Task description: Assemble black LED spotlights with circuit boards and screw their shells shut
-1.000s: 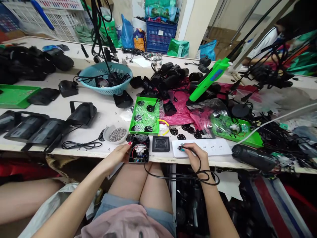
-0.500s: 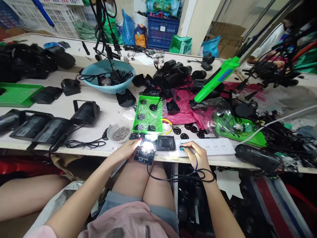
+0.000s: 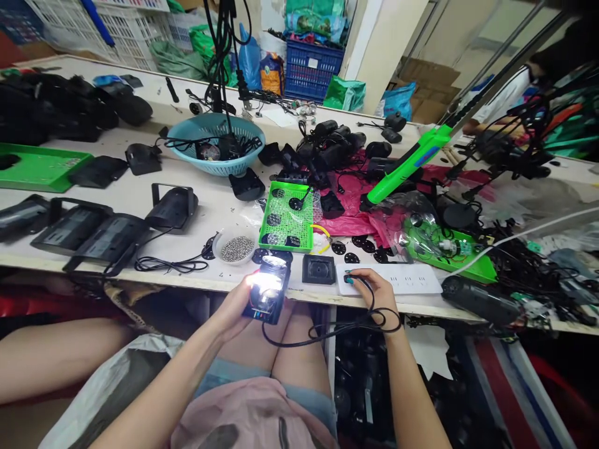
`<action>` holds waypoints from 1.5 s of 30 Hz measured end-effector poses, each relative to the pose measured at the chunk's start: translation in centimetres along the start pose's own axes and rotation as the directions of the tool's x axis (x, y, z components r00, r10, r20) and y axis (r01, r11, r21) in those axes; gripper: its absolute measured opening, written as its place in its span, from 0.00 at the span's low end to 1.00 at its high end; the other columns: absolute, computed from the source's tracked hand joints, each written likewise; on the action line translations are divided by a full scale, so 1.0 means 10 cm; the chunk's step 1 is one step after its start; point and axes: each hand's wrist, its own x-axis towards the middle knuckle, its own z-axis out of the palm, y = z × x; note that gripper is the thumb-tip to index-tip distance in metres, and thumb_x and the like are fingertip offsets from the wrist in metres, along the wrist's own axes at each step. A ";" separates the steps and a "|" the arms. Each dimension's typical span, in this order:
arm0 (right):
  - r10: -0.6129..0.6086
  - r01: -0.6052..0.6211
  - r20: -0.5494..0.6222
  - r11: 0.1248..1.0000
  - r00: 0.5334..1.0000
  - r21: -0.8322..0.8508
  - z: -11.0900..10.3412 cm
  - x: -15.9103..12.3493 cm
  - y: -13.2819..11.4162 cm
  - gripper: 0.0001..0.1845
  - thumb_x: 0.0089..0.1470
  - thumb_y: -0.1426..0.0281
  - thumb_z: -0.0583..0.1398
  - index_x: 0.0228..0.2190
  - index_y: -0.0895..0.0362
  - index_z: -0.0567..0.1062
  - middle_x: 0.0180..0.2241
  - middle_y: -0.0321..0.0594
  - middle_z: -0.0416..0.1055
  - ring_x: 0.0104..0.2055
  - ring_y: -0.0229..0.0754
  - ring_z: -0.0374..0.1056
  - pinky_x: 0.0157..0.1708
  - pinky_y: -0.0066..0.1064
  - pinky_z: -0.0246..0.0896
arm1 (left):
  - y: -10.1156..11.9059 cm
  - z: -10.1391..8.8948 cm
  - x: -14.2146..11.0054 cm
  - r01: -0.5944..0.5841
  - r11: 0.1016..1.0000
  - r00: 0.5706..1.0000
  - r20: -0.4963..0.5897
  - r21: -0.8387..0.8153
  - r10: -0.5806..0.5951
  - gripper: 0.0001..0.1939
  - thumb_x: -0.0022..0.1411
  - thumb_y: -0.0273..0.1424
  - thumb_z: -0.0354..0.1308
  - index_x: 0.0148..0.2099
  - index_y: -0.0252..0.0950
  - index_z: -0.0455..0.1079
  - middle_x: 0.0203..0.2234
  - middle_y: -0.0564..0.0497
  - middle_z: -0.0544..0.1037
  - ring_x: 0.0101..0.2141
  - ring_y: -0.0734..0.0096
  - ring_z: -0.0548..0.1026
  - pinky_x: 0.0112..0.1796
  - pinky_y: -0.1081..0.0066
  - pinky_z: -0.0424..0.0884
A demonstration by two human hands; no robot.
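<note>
My left hand (image 3: 235,310) is closed around the side of a black rectangular light unit (image 3: 276,307) at the table's front edge. Bright white light glares from its face and washes out detail there. A black cable (image 3: 292,344) runs from the unit across my lap to my right wrist. On a white power strip (image 3: 401,278), my right hand (image 3: 375,292) pinches the black plug (image 3: 347,277) at the leftmost socket. My fingers partly cover the plug. Between both hands lies a square black frame (image 3: 319,269) on the table.
A bowl of small screws (image 3: 236,249) and a green perforated tray (image 3: 286,218) stand behind the light unit. Several black housings (image 3: 112,240) lie left. A bright green electric screwdriver (image 3: 407,165) hangs at right, and a blue basket (image 3: 218,143) stands farther back.
The light unit has tilted and turned, and its glare now faces the camera more strongly. My right hand stays with the plug at the power strip. The whole view has shifted slightly.
</note>
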 end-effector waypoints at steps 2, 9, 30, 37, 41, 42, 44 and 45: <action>0.005 -0.005 -0.004 1.000 1.000 0.002 0.00 0.00 0.01 0.17 0.52 0.54 0.66 0.35 0.56 0.80 0.37 0.45 0.80 0.41 0.47 0.76 0.47 0.43 0.72 | 0.00 -0.01 -0.11 0.028 0.981 1.000 0.013 -0.192 -0.026 0.19 0.65 0.39 0.55 0.53 0.34 0.73 0.38 0.44 0.82 0.37 0.59 0.80 0.40 0.60 0.77; 0.054 -0.054 -0.010 0.998 0.998 0.015 -0.03 -0.03 0.06 0.18 0.48 0.55 0.68 0.36 0.55 0.80 0.38 0.45 0.80 0.41 0.48 0.75 0.49 0.47 0.70 | -0.28 -0.30 -0.51 0.033 0.821 0.976 0.197 -0.570 0.097 0.31 0.72 0.47 0.41 0.70 0.37 0.58 0.59 0.41 0.74 0.61 0.52 0.69 0.63 0.51 0.60; 0.146 -0.145 -0.006 0.986 0.989 0.081 -0.06 -0.06 -0.03 0.24 0.35 0.56 0.72 0.36 0.55 0.80 0.39 0.45 0.78 0.44 0.53 0.71 0.56 0.53 0.60 | -1.69 -0.53 -0.66 -0.077 0.523 0.981 0.030 -0.849 0.194 0.21 0.72 0.41 0.48 0.52 0.32 0.75 0.50 0.40 0.80 0.59 0.58 0.72 0.63 0.58 0.60; 0.152 -0.152 -0.009 0.987 0.988 0.045 -0.09 -0.08 -0.06 0.23 0.36 0.58 0.71 0.36 0.54 0.80 0.38 0.44 0.78 0.42 0.51 0.72 0.47 0.45 0.66 | -1.68 -0.53 -0.73 -0.088 0.550 0.985 0.009 -0.831 0.171 0.20 0.73 0.39 0.47 0.48 0.32 0.76 0.46 0.42 0.82 0.56 0.58 0.74 0.59 0.60 0.65; 0.138 -0.138 -0.009 0.990 0.990 -0.002 -0.10 -0.08 -0.07 0.25 0.36 0.56 0.71 0.37 0.55 0.80 0.38 0.45 0.78 0.43 0.52 0.73 0.43 0.41 0.67 | -1.67 -0.51 -0.79 -0.095 0.542 0.979 0.019 -0.835 0.201 0.22 0.73 0.42 0.46 0.48 0.33 0.75 0.47 0.44 0.81 0.55 0.54 0.74 0.54 0.60 0.68; 0.135 -0.135 -0.008 0.991 0.991 -0.016 -0.10 -0.09 -0.08 0.26 0.36 0.56 0.71 0.37 0.56 0.80 0.38 0.45 0.78 0.43 0.52 0.73 0.42 0.40 0.68 | -1.68 -0.52 -0.78 -0.097 0.535 0.978 0.019 -0.839 0.208 0.21 0.72 0.42 0.48 0.48 0.33 0.75 0.47 0.43 0.80 0.55 0.54 0.74 0.55 0.60 0.68; 0.120 -0.120 -0.003 0.992 0.993 -0.033 -0.10 -0.09 -0.09 0.27 0.37 0.55 0.71 0.38 0.58 0.80 0.38 0.45 0.79 0.42 0.52 0.73 0.39 0.38 0.67 | -1.72 -0.53 -0.73 -0.101 0.518 0.975 0.018 -0.849 0.220 0.19 0.69 0.41 0.53 0.48 0.31 0.75 0.47 0.40 0.80 0.54 0.53 0.74 0.56 0.60 0.66; 0.110 -0.110 -0.002 0.993 0.994 -0.039 -0.10 -0.09 -0.09 0.28 0.37 0.54 0.71 0.38 0.58 0.80 0.38 0.46 0.79 0.41 0.52 0.73 0.38 0.37 0.67 | -1.74 -0.54 -0.70 -0.104 0.510 0.974 0.016 -0.854 0.226 0.18 0.68 0.40 0.56 0.49 0.29 0.75 0.47 0.39 0.80 0.54 0.53 0.73 0.57 0.60 0.65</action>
